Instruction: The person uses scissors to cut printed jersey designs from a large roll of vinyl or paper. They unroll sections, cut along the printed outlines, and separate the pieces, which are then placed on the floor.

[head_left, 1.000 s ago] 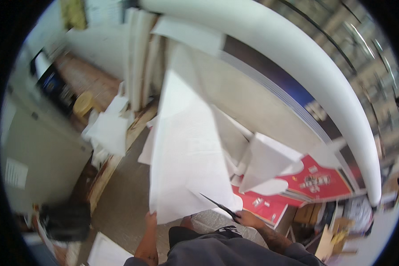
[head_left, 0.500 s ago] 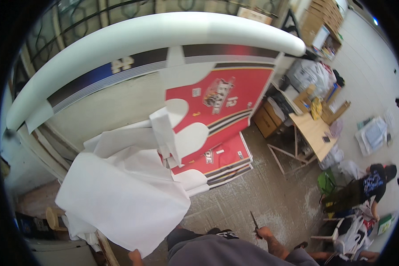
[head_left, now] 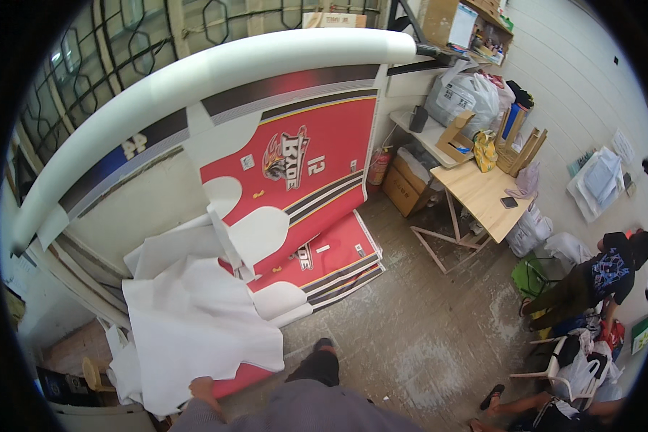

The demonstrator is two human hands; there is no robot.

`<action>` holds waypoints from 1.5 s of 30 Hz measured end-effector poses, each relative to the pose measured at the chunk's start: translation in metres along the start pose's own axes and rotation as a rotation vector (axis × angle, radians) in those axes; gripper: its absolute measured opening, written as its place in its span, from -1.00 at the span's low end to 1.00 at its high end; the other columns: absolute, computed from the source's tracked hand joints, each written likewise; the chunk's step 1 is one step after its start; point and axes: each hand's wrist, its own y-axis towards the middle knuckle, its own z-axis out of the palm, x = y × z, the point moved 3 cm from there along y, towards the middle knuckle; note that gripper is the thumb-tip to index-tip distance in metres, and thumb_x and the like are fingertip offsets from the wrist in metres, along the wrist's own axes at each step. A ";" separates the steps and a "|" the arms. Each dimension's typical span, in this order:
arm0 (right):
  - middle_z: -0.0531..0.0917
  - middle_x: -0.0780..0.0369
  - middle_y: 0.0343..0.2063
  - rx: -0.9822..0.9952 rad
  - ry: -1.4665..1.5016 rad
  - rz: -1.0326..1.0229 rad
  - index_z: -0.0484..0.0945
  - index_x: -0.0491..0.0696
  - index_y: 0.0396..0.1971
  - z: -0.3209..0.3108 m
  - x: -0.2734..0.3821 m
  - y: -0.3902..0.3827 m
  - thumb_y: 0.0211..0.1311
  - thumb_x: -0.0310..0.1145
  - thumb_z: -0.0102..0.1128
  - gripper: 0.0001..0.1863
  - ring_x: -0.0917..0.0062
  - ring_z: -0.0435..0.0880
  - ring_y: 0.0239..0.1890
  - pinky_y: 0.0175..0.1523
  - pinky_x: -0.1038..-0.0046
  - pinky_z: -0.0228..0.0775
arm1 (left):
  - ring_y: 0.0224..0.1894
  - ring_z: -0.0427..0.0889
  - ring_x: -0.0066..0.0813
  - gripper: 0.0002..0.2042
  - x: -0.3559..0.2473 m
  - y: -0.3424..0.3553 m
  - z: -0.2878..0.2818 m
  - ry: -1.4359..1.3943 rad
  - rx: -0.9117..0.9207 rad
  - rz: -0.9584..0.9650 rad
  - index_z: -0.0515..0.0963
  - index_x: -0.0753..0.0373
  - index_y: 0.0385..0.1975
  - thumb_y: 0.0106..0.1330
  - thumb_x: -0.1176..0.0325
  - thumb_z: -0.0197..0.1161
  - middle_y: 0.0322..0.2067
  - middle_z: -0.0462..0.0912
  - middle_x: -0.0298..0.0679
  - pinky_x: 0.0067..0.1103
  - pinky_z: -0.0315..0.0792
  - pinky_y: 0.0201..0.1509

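My left hand (head_left: 203, 389) is closed on the near edge of a large white paper sheet (head_left: 201, 324), low in the view. The sheet droops in loose folds, and a red printed strip (head_left: 246, 379) shows beneath its near edge. Beyond it, a long printed sheet (head_left: 306, 162), red with black and white stripes and jersey panels, hangs from a thick white roll (head_left: 230, 70). Its lower end lies folded in layers on the floor (head_left: 338, 252). My right hand is out of view.
A wooden table (head_left: 475, 191) with a phone, a yellow bag and cardboard stands to the right, beside a cardboard box (head_left: 407, 186). Further right a person (head_left: 601, 277) bends by a chair (head_left: 554, 367) piled with bags. Another person's legs (head_left: 515, 410) show at the lower right.
The view has swung right. My right hand, which held dark scissors, has left the view. The white sheet's near edge has shifted, uncovering the red strip; my left hand still grips it.
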 end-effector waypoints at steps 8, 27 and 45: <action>0.72 0.24 -0.50 0.056 0.112 0.015 0.70 -0.18 -0.37 -0.053 0.043 0.084 0.27 -0.20 0.12 -0.67 0.46 0.64 -0.48 -0.24 0.40 0.43 | -0.49 0.72 -0.22 -0.61 -0.215 -0.117 0.094 0.183 0.667 0.514 0.65 0.38 -0.46 0.31 0.19 -0.02 -0.45 0.71 -0.04 -0.34 0.61 -0.25; 0.47 0.36 -0.61 -0.034 0.192 -0.685 0.50 -0.10 -0.43 -0.432 0.468 0.201 0.28 -0.13 0.30 -0.67 0.63 0.45 -0.56 -0.43 0.47 0.33 | -0.23 0.65 -0.46 -0.79 -0.591 -0.428 0.045 -0.441 0.712 0.919 0.63 0.35 -0.18 0.34 0.36 0.17 -0.25 0.71 -0.21 -0.53 0.55 -0.15; 0.57 0.14 -0.55 -0.028 -0.576 -1.934 0.60 -0.16 -0.24 -0.573 1.156 0.021 -0.21 -0.04 0.55 -0.41 0.23 0.59 -0.47 -0.33 0.32 0.39 | -0.33 0.63 -0.44 -0.71 -1.008 -0.587 -0.142 -1.481 0.793 0.615 0.49 0.15 -0.21 0.52 0.05 0.02 -0.15 0.68 -0.16 -0.52 0.50 -0.29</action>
